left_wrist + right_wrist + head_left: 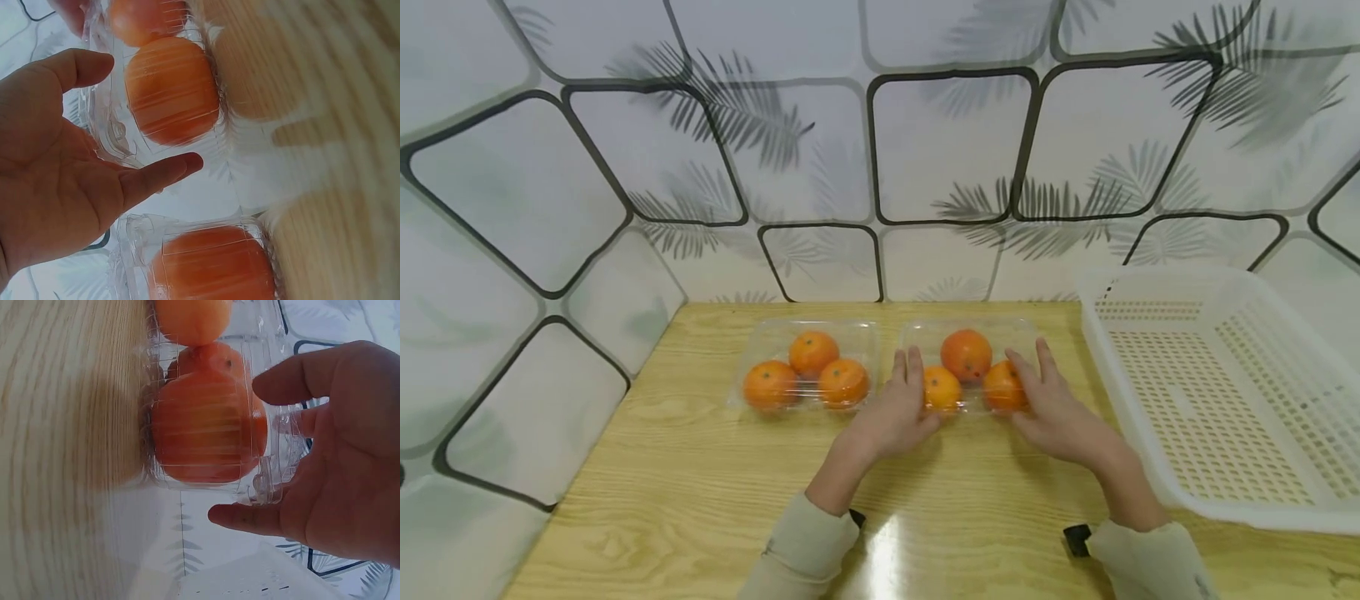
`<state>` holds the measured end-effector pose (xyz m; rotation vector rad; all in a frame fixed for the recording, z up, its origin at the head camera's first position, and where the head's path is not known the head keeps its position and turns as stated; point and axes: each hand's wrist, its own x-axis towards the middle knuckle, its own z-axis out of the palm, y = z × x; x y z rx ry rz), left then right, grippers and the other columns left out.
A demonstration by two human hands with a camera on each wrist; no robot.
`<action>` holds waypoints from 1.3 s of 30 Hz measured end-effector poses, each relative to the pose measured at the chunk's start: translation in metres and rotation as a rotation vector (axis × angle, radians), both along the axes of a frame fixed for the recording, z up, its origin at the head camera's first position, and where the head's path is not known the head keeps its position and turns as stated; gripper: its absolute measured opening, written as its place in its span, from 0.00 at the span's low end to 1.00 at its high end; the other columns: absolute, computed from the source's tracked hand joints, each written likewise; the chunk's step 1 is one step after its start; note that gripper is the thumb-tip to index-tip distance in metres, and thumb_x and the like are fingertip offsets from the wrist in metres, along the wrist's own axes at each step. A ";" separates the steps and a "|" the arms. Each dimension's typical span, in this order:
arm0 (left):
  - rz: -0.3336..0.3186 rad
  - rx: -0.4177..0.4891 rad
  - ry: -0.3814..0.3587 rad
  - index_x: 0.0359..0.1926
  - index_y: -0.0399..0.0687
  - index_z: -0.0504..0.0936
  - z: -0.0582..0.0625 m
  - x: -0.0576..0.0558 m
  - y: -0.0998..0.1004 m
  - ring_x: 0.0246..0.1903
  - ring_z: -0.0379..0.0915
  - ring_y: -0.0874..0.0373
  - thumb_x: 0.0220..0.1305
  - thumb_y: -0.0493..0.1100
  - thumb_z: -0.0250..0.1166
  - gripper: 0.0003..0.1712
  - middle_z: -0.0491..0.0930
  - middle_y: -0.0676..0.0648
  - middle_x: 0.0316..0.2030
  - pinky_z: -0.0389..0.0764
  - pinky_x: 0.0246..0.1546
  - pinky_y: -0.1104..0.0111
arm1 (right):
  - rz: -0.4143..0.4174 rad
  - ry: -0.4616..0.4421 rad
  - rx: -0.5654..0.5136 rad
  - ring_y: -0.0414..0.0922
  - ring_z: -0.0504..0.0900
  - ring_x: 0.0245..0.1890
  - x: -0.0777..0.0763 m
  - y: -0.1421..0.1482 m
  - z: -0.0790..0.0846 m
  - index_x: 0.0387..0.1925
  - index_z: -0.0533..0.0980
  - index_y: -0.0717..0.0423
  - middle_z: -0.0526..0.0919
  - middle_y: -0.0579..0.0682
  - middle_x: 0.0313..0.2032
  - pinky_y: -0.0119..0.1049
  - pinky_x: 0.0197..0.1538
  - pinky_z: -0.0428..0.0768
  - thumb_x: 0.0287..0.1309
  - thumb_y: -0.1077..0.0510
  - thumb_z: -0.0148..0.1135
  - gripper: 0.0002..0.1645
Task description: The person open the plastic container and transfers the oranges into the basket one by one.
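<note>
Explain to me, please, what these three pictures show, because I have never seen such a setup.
There is no machine here: a person works with two bare hands. The wide picture comes from a camera worn on the head; the two close ones come from cameras on the left and right wrists.

On the wooden table are a left-hand clear box and a right-hand clear box, each with three orange fruits, plus a white basket at the right.

The left hand and right hand flank the right-hand clear box with fingers spread. Neither visibly grips it; I cannot tell whether they touch it.
</note>
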<state>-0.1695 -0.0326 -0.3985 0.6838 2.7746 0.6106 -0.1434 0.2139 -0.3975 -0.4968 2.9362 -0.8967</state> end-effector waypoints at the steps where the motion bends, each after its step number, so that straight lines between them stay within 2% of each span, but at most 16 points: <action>1: 0.000 -0.001 -0.002 0.77 0.33 0.33 0.000 0.000 0.000 0.63 0.68 0.37 0.67 0.50 0.60 0.55 0.36 0.27 0.75 0.83 0.40 0.62 | 0.006 -0.005 -0.009 0.84 0.49 0.65 0.000 0.001 -0.001 0.74 0.51 0.68 0.31 0.81 0.71 0.75 0.59 0.61 0.60 0.65 0.57 0.44; 5: 0.008 -0.004 0.006 0.77 0.34 0.32 -0.001 -0.001 0.001 0.58 0.73 0.38 0.65 0.47 0.58 0.54 0.36 0.27 0.75 0.76 0.26 0.68 | 0.011 0.006 -0.029 0.85 0.45 0.65 -0.001 0.003 -0.004 0.74 0.51 0.67 0.29 0.81 0.71 0.77 0.59 0.56 0.53 0.72 0.51 0.45; 11: 0.026 -0.026 0.034 0.78 0.35 0.35 -0.003 -0.002 0.002 0.46 0.78 0.44 0.62 0.45 0.57 0.53 0.40 0.27 0.75 0.75 0.23 0.68 | -0.043 -0.009 -0.008 0.85 0.47 0.65 -0.002 -0.003 -0.006 0.75 0.51 0.65 0.30 0.78 0.72 0.77 0.57 0.60 0.53 0.70 0.53 0.47; 15: 0.036 -0.048 0.078 0.78 0.34 0.38 -0.004 -0.003 0.005 0.52 0.77 0.39 0.62 0.43 0.59 0.53 0.43 0.25 0.74 0.82 0.36 0.61 | -0.067 0.016 0.019 0.85 0.52 0.63 -0.001 -0.005 -0.005 0.74 0.52 0.65 0.31 0.79 0.71 0.75 0.54 0.65 0.52 0.69 0.55 0.47; 19: 0.026 -0.060 0.132 0.77 0.32 0.41 -0.005 -0.002 0.008 0.55 0.75 0.34 0.62 0.41 0.60 0.51 0.47 0.22 0.72 0.82 0.47 0.53 | -0.075 0.080 0.030 0.87 0.58 0.58 0.002 -0.004 -0.004 0.72 0.56 0.67 0.37 0.83 0.69 0.75 0.52 0.68 0.52 0.68 0.58 0.44; 24: 0.032 -0.076 0.169 0.76 0.30 0.44 -0.006 0.002 0.007 0.52 0.77 0.35 0.62 0.40 0.61 0.49 0.51 0.21 0.71 0.82 0.46 0.52 | -0.107 0.102 0.069 0.85 0.64 0.54 0.002 -0.011 -0.006 0.70 0.59 0.66 0.41 0.84 0.68 0.71 0.47 0.74 0.52 0.67 0.61 0.42; 29: 0.039 -0.067 0.181 0.76 0.31 0.46 -0.007 0.004 0.007 0.56 0.74 0.32 0.62 0.41 0.62 0.48 0.52 0.21 0.70 0.79 0.51 0.48 | -0.173 0.082 0.128 0.83 0.64 0.55 0.003 -0.019 -0.010 0.71 0.58 0.63 0.40 0.81 0.70 0.61 0.35 0.81 0.52 0.70 0.59 0.43; 33: 0.050 -0.066 0.167 0.77 0.33 0.45 -0.007 0.004 0.007 0.58 0.71 0.31 0.62 0.40 0.62 0.49 0.51 0.22 0.71 0.77 0.54 0.47 | -0.195 0.090 0.154 0.83 0.64 0.55 0.004 -0.022 -0.011 0.71 0.57 0.63 0.40 0.80 0.70 0.53 0.27 0.80 0.51 0.71 0.58 0.44; 35: 0.052 -0.068 0.161 0.77 0.33 0.45 -0.006 0.004 0.007 0.58 0.71 0.31 0.62 0.40 0.62 0.49 0.51 0.22 0.71 0.76 0.55 0.47 | -0.184 0.077 0.149 0.83 0.64 0.55 0.004 -0.022 -0.009 0.72 0.56 0.63 0.39 0.80 0.70 0.54 0.28 0.80 0.52 0.71 0.57 0.44; 39: 0.047 -0.071 0.150 0.77 0.33 0.44 -0.006 0.005 0.006 0.59 0.71 0.31 0.63 0.40 0.62 0.49 0.50 0.22 0.71 0.77 0.54 0.47 | -0.120 0.077 0.097 0.83 0.64 0.55 0.005 -0.014 -0.008 0.72 0.57 0.63 0.39 0.81 0.70 0.62 0.36 0.79 0.51 0.70 0.56 0.44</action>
